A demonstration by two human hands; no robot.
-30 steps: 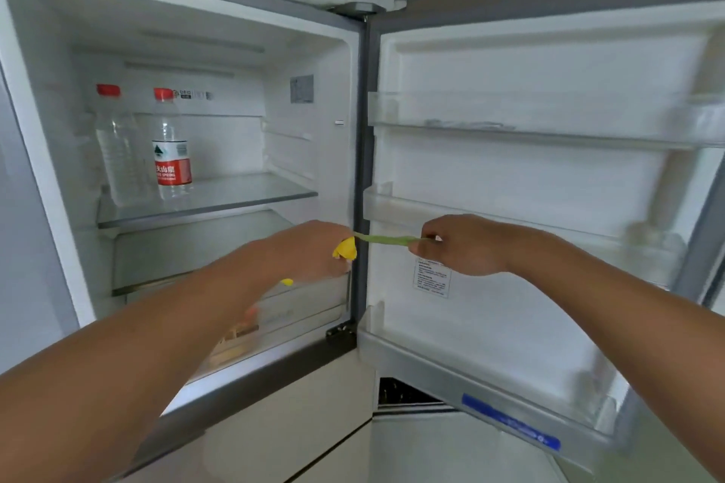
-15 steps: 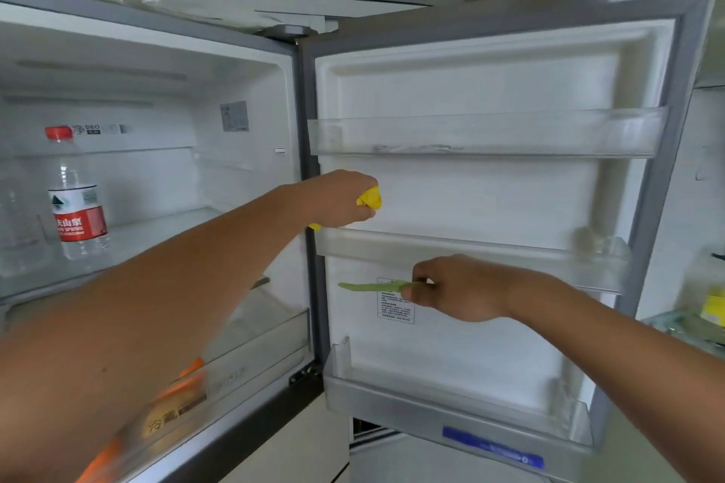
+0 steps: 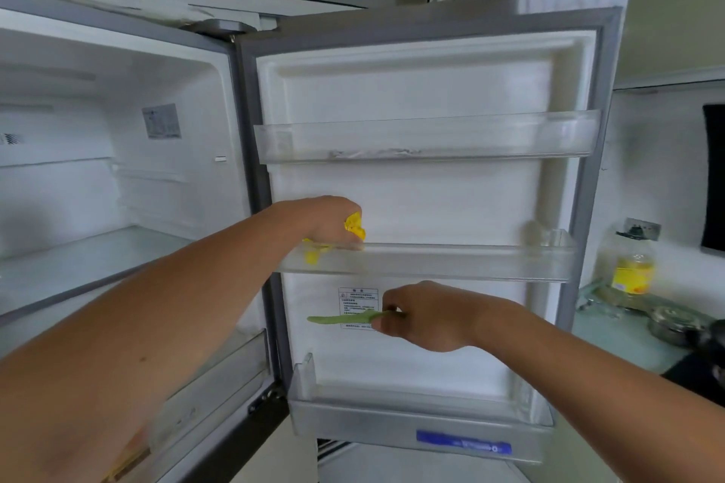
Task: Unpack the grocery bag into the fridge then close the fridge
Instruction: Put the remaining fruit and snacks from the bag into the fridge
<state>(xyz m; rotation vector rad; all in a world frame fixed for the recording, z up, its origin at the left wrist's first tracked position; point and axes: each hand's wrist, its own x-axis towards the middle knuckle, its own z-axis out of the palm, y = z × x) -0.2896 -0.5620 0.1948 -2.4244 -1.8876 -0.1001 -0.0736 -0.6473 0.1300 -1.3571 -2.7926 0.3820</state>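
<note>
A yellow item (image 3: 355, 227) is gripped by the left hand (image 3: 325, 220) for the door shelf (image 3: 470, 261) beneath; a green stalk (image 3: 341, 319) is pinched by the right hand (image 3: 427, 316).

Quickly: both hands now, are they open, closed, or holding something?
Left hand: grips a yellow item at the middle door shelf.
Right hand: pinches a thin green item.

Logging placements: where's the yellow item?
Head view: the left hand grips the yellow item at the left end of the middle door shelf, above the right hand holding a green stem.
</note>
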